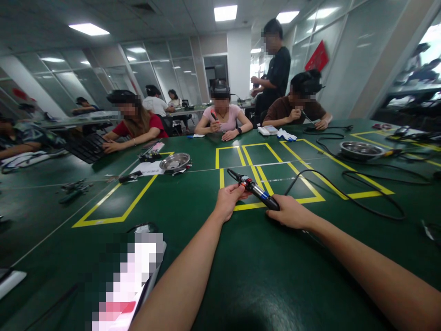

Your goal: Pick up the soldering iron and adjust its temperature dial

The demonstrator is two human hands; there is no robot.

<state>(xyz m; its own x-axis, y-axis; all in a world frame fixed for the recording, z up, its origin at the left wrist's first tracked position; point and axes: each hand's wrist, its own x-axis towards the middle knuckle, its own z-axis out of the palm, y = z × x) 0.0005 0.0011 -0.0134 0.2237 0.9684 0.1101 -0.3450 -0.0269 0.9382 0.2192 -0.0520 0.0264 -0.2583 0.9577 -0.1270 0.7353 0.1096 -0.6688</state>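
In the middle of the head view, my right hand (292, 211) is closed round the black lower end of what looks like an electric screwdriver (259, 191). Its barrel is silver and blue, tilted up to the left, with red bits and a black loop at the far end. My left hand (228, 201) pinches that far end near the red part. Whether a separate small piece sits in those fingers is hidden. A black cord (312, 171) runs from near the tool to the right over the green table (255, 271). Yellow tape rectangles (248, 208) lie beneath the tool.
A metal bowl (175, 162) stands left, another (361, 150) right among cables. Dark parts (74, 189) lie at left. A blurred bright device (138, 271) lies by my left forearm. White gloves (286, 135) lie across the table, where several people sit; one person (278, 69) stands.
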